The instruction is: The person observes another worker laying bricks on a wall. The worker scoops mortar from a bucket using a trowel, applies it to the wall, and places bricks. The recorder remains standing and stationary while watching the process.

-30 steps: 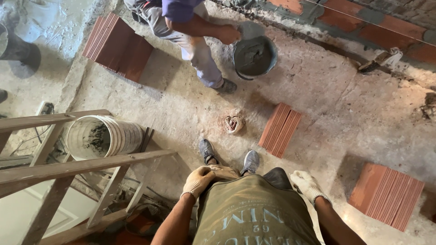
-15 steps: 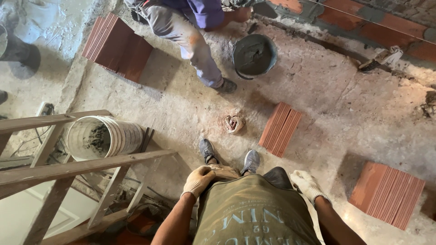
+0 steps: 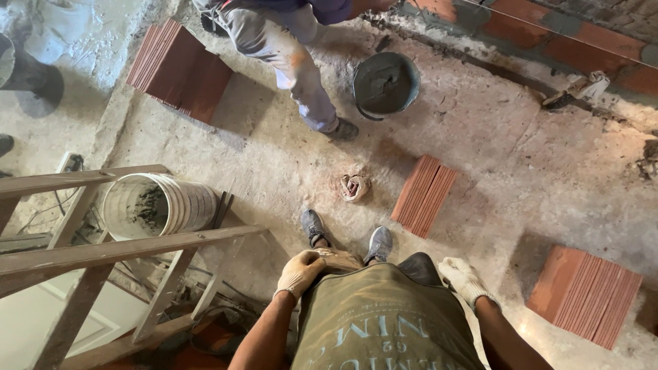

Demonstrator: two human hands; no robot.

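Gloved left hand (image 3: 299, 272) loosely curled at the waist, gloved right hand (image 3: 465, 279) slack, holding nothing, ribbed red brick (image 3: 423, 194) beyond the shoes (image 3: 345, 233)

Left hand (image 3: 299, 273) and right hand (image 3: 464, 279), both in soiled work gloves (fingers curled), rest at the person's hips, holding nothing.

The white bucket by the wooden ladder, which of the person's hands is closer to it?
Left. The left hand rests at the hip on the same side as the white bucket. The right hand is at the other hip, farther from it.
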